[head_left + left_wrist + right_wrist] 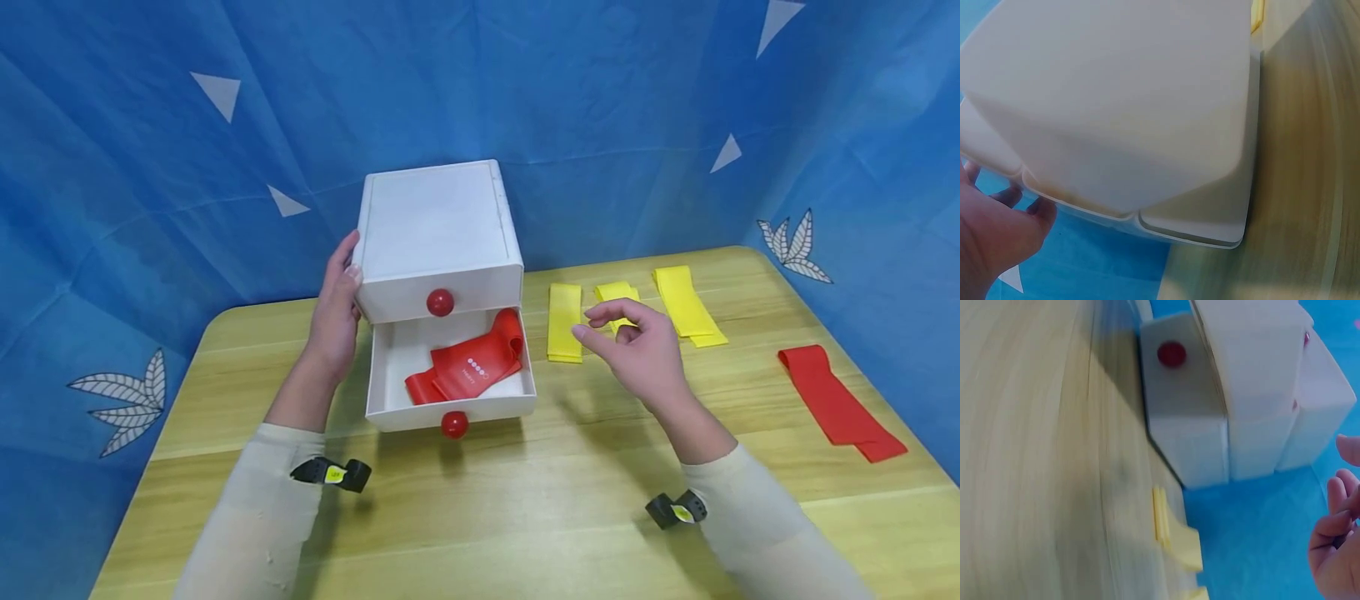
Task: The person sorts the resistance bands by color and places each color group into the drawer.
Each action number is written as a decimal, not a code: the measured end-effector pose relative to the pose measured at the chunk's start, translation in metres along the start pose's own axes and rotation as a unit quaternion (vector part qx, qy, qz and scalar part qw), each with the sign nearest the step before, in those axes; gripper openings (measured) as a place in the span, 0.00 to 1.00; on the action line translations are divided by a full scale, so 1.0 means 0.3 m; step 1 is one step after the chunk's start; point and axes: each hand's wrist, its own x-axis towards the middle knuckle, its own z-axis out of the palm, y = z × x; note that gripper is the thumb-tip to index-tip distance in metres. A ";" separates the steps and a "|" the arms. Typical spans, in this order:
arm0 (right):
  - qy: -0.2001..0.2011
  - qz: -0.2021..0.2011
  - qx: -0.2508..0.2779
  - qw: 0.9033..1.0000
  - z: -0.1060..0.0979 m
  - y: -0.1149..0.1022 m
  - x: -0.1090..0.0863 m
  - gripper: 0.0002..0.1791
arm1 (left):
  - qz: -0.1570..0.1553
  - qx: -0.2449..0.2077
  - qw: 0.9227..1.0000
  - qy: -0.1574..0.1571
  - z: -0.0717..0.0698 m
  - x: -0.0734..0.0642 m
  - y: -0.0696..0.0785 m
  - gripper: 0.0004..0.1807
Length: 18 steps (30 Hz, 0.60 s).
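A white drawer cabinet (435,221) with red round knobs stands near the back. My left hand (335,317) holds its left side; in the left wrist view, the fingers (1040,215) bend at the rim. Below the top drawer, a lower drawer (381,375) is pulled out. A red elastic exercise band (472,365), folded and with white print, lies in it. My right hand (641,350) hovers right of the cabinet with fingers loosely curled, holding nothing. It partly covers the middle yellow band (618,292) and is close to the left yellow band (564,321).
Another folded yellow band (686,304) lies farther right on the wooden table (480,533). A folded red band (840,404) is by the table's right edge. Blue cloth (585,125) hangs behind and at the sides.
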 end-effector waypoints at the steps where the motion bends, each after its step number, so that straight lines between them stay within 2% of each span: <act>1: 0.005 0.002 -0.004 1.000 -0.016 0.007 -0.002 0.13 | 0.000 0.001 1.000 0.000 0.000 0.000 0.000 0.31; 12: 0.042 0.053 -0.056 0.996 -0.160 0.086 -0.031 0.16 | 0.006 -0.007 1.000 -0.002 -0.001 0.001 -0.007 0.31; 18: 0.066 0.087 -0.062 0.992 -0.223 0.130 -0.043 0.14 | 0.005 -0.007 1.000 -0.003 -0.001 0.002 -0.008 0.31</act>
